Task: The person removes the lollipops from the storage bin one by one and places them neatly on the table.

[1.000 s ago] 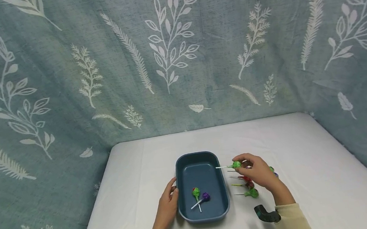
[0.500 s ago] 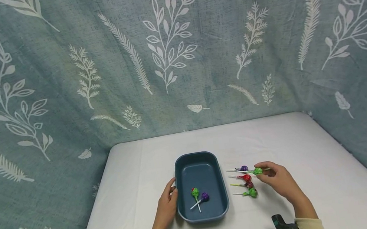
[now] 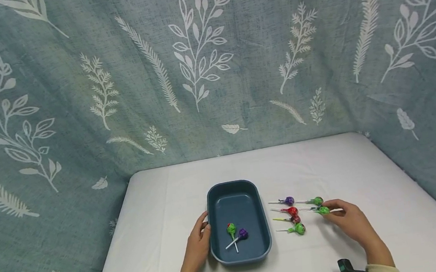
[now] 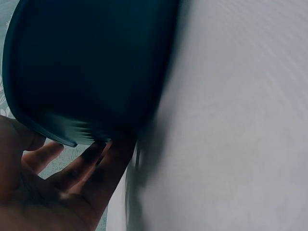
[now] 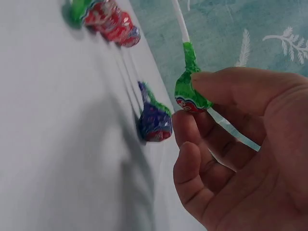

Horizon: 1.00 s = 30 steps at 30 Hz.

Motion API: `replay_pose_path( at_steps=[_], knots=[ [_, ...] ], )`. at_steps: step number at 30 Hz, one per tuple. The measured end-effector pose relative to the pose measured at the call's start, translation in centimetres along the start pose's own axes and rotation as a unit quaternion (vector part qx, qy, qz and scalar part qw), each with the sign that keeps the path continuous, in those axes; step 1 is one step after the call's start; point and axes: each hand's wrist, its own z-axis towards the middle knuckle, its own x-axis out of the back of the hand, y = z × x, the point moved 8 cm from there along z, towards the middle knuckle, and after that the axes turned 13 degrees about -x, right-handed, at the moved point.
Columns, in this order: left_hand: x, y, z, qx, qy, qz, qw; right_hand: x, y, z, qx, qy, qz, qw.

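Note:
My right hand (image 3: 348,220) pinches a green-wrapped lollipop (image 5: 190,94) by its candy end between thumb and fingers, its white stick pointing away from the palm. In the head view it is at the near end of a second lollipop column. A blue-purple lollipop (image 5: 156,124) lies close by in the right wrist view, mostly hidden in the head view. Another green lollipop (image 3: 318,201) lies just beyond. My left hand (image 3: 198,246) rests against the left outer side of a dark blue rectangular dish (image 3: 243,257), fingers along its wall.
Inside the dish lie a green lollipop (image 3: 231,228) and a purple lollipop (image 3: 243,234), sticks crossed. Right of the dish, a column holds a purple lollipop (image 3: 289,200), a red lollipop (image 3: 292,211), a dark red one and a green lollipop (image 3: 300,228). White cloth (image 3: 190,178) covers the table.
My right hand has carried the green lollipop from beside the dish's right rim rightward and toward me, past the lollipop column. The left hand and the dish have stayed put.

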Motion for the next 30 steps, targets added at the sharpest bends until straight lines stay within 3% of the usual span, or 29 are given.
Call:
replay_pose_path(
  at_steps=[6, 17, 30],
  knots=[
    [0.1, 0.2, 0.1, -0.005, 0.003, 0.001, 1.0, 0.0, 1.2, 0.6, -0.023, 0.007, -0.032, 0.999],
    [0.0, 0.3, 0.0, -0.006, -0.001, 0.004, 1.0, -0.9, 2.3, 1.2, -0.036, 0.006, -0.043, 0.998],
    [0.0, 0.3, -0.1, -0.003, -0.001, -0.003, 1.0, -1.1, 2.5, 1.2, -0.043, 0.042, -0.053, 0.997]
  ],
)
